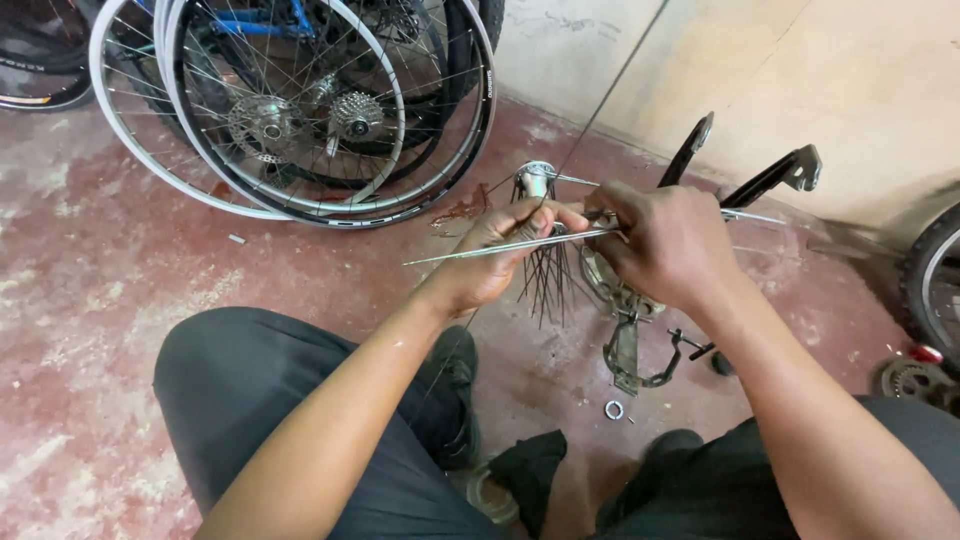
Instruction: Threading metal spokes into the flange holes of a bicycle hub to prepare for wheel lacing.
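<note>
- The left hand [500, 250] is closed around a wheel hub [537, 180] held upright above the floor, with a bunch of dark spokes [545, 275] hanging down from the hub's flange.
- A long silver spoke [500, 247] runs across the left hand's fingers and out to the left, its near end meeting the right hand.
- The right hand [665, 245] has its fingers pinched together at the hub; it seems to grip the end of that silver spoke, though the fingertips hide the exact contact.
- More spokes stick out to the right of the hub, past the right hand.
- Below the hands, on the red concrete floor [120, 270], lie a metal bracket-like bike part [630, 350] and, nearer the person, a small nut [614, 409]; a black cloth [530, 465] sits between the knees.
- Bicycle wheels [300, 110] lean at the top left, well apart from the hands.
- Risk, as I judge it: the long spoke is held only at one end, so it could swing, bend, or slip from the pinch and drop among the loose parts below.
- The hanging spokes look unsecured; tilting the hub could let some slide out of the flange.
</note>
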